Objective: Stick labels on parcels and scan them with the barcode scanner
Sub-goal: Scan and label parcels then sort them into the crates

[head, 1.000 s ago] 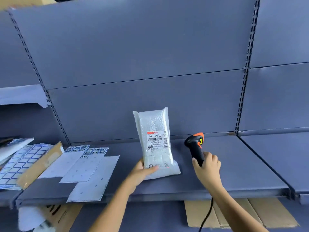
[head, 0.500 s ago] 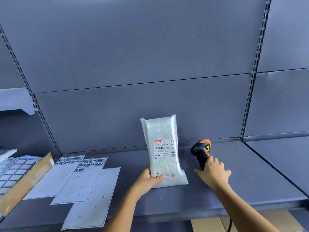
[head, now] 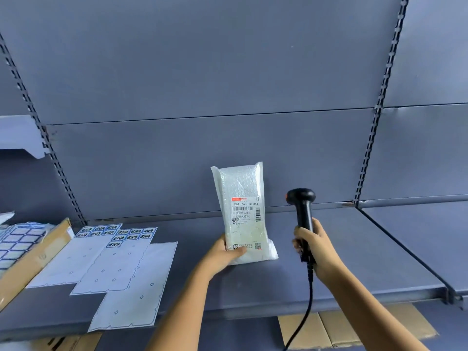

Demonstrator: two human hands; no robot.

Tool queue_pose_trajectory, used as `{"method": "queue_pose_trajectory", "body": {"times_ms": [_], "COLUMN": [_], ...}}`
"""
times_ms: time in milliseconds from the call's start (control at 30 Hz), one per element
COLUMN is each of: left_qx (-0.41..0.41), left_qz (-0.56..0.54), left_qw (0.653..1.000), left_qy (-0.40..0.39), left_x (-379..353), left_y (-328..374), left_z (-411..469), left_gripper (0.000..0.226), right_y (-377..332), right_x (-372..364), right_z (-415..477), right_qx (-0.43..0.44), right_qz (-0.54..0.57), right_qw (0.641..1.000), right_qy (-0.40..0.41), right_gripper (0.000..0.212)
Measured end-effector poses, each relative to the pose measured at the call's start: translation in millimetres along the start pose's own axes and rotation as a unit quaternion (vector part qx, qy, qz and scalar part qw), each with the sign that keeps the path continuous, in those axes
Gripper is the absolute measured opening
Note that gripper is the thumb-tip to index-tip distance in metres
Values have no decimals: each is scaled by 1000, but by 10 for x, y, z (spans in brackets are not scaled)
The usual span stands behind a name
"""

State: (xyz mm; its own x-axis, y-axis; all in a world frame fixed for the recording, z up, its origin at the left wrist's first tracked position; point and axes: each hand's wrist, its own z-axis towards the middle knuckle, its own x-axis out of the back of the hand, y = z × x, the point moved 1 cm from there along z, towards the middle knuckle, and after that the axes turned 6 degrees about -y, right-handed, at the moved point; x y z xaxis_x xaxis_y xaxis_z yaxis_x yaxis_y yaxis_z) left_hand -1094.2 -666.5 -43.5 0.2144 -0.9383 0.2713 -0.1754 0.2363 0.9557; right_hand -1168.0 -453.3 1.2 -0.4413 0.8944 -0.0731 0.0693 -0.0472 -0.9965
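A white bubble-wrap parcel (head: 241, 188) stands upright on the grey shelf (head: 354, 249), with a shipping label (head: 245, 211) facing me. My left hand (head: 225, 254) grips the parcel's lower left corner, thumb across the front. My right hand (head: 314, 247) holds the black barcode scanner (head: 302, 203) by its handle, just right of the parcel; the scanner stands upright with its head turned toward the parcel. Its cable (head: 307, 305) hangs down over the shelf's front edge.
Several label sheets (head: 121, 262) lie on the shelf at the left, some with printed stickers along their top. A cardboard box (head: 35, 257) with a blue sticker sheet sits at the far left. Flattened cardboard (head: 336, 328) lies below the shelf. The shelf's right part is bare.
My right hand has lifted the scanner upright and turned its head toward the parcel. The parcel stays upright in my left hand. The view shifted slightly.
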Motion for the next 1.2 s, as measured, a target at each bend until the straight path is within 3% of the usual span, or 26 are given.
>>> {"method": "queue_pose_trajectory", "body": {"times_ms": [333, 967, 1100, 1200], "left_qx": [0, -17, -21, -11], "left_qz": [-2, 16, 9, 5], "left_qw": [1000, 1000, 999, 1000], "left_qy": [-20, -20, -23, -24], "left_x": [48, 45, 59, 67], "left_y": [-75, -90, -120, -110], "left_z": [70, 73, 90, 96], "left_gripper": [39, 37, 41, 42], "right_y": [-131, -126, -155, -159], "right_x": [-648, -696, -543, -272], "right_z": [-921, -959, -797, -406], "right_qx": [50, 33, 49, 50], "right_qz": [32, 27, -8, -90], "right_qw": [992, 991, 996, 995], "right_qy": [-116, -123, -77, 3], "right_gripper": [15, 10, 9, 24]}}
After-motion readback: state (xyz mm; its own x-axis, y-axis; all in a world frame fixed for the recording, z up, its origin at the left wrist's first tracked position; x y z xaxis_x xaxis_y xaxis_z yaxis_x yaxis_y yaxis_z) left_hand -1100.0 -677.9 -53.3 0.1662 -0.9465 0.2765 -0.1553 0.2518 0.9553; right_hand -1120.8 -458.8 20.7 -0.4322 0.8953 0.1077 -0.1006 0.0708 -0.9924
